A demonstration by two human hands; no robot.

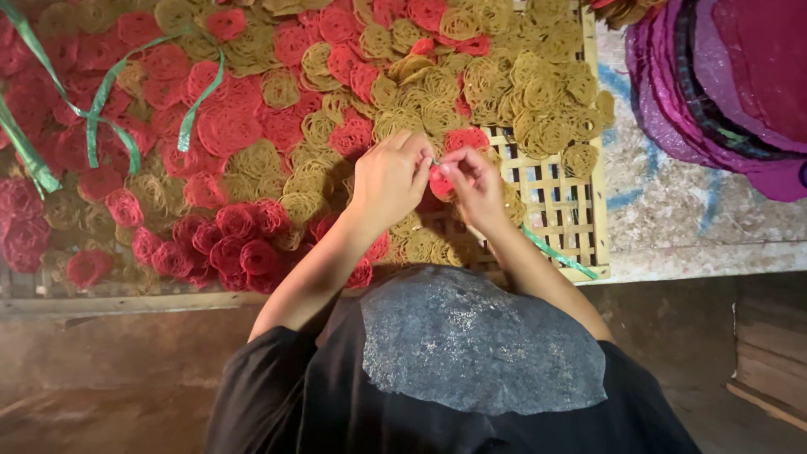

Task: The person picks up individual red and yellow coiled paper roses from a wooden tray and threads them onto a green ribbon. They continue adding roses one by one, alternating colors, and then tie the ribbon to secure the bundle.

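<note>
My left hand (391,178) and my right hand (476,187) meet over a woven bamboo tray (565,202). Between their fingertips they pinch a small red coiled disc (440,183), and a thin green strip (555,252) trails from under my right wrist toward the tray's front edge. Several red coiled discs (227,126) and yellow coiled discs (521,92) lie spread over the tray around both hands. A cluster of rolled-up red discs (227,244) sits just left of my left forearm.
Green plastic strips (101,109) lie across the discs at the far left. A stack of purple and magenta round sheets (723,84) stands at the upper right on a pale mottled surface (689,219). Wooden planks (769,353) run below the tray.
</note>
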